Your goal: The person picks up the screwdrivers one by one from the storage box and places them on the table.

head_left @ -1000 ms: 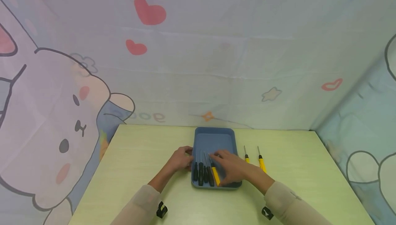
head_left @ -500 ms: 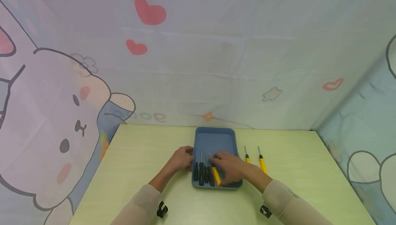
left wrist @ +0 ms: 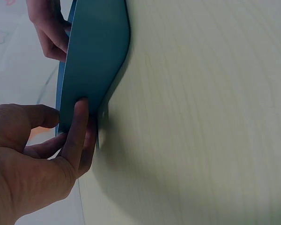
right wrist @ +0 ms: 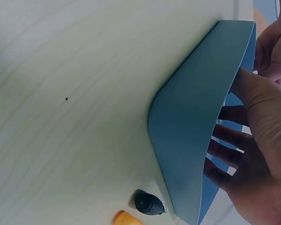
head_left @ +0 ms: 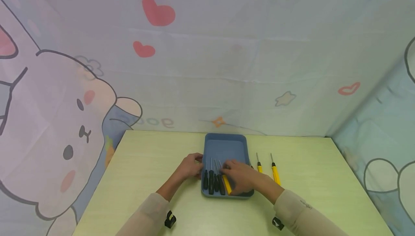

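Note:
A blue tray (head_left: 227, 146) stands on the table. In its near left part lie several screwdrivers, their black handles (head_left: 211, 183) toward the person and metal shafts pointing away. Beside them is a yellow-handled screwdriver (head_left: 227, 185). My left hand (head_left: 192, 166) pinches the tray's left wall, thumb at the rim and fingers against the outside, as the left wrist view shows (left wrist: 47, 154). My right hand (head_left: 240, 175) reaches inside, fingers bent around the yellow handle, thumb near its lower end. In the right wrist view the tray wall (right wrist: 192, 108) hides the fingertips.
To the tray's right lie two more yellow-handled screwdrivers (head_left: 275, 173), one partly behind the right forearm. A black handle end (right wrist: 150, 204) sits close by the tray wall. The fabric backdrop (head_left: 207, 84) rises behind the table's far edge.
My right hand's fingers have come down a little toward the yellow handle, and the right sleeve has shifted slightly left. My left hand and the tray stay in place.

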Demonstrator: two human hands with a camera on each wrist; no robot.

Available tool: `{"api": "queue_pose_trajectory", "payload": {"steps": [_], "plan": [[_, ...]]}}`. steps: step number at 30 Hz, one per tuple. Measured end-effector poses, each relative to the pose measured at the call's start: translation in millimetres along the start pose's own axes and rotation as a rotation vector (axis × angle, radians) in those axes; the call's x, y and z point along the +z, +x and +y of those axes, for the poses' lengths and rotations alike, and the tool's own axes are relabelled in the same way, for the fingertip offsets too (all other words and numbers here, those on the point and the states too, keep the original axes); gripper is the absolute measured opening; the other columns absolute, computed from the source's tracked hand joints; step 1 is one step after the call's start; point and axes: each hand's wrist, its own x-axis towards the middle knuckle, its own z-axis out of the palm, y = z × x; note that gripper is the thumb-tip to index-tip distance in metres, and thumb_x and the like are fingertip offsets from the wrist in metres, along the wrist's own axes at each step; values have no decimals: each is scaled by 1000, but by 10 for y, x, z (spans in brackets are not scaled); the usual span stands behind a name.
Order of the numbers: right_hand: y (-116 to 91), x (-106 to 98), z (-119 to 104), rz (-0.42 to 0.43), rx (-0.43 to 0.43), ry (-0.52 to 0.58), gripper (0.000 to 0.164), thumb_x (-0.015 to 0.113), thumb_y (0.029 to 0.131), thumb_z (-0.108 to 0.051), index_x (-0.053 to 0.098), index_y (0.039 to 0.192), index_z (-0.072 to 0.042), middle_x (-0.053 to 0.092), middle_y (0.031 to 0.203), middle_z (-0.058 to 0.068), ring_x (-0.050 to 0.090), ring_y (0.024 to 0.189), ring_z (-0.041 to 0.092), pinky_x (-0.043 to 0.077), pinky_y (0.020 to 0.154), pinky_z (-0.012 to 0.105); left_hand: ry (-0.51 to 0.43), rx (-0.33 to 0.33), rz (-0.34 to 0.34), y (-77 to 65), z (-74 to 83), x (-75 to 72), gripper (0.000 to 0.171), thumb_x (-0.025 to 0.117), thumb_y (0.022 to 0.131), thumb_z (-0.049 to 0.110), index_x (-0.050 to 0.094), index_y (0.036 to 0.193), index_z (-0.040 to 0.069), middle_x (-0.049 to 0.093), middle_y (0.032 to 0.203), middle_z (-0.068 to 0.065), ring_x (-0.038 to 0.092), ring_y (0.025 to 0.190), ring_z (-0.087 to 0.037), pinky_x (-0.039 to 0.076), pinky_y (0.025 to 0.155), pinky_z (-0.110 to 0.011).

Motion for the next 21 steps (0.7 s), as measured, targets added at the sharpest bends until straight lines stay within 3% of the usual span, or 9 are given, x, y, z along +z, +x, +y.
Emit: {"api": "queue_pose_trajectory", "payload": {"steps": [9,21], "plan": [[-17,7,-30,9,7,-6,85,93,77,-46,63,146,-7,59,136,7,56,122,24,53,104,39,41,-7,12,16,8,-3,49,61,95,3,59,142,-9,68,123,-20,71,81,-19,62,74,-35],[2,158,81,75,-32,56,79,93,75,-46,66,139,-9,60,127,1,55,110,17,54,96,34,-21,-26,-4,-11,40,14,51,60,95,2,55,144,-11,66,127,-23,73,75,-21,64,68,-35]]}}
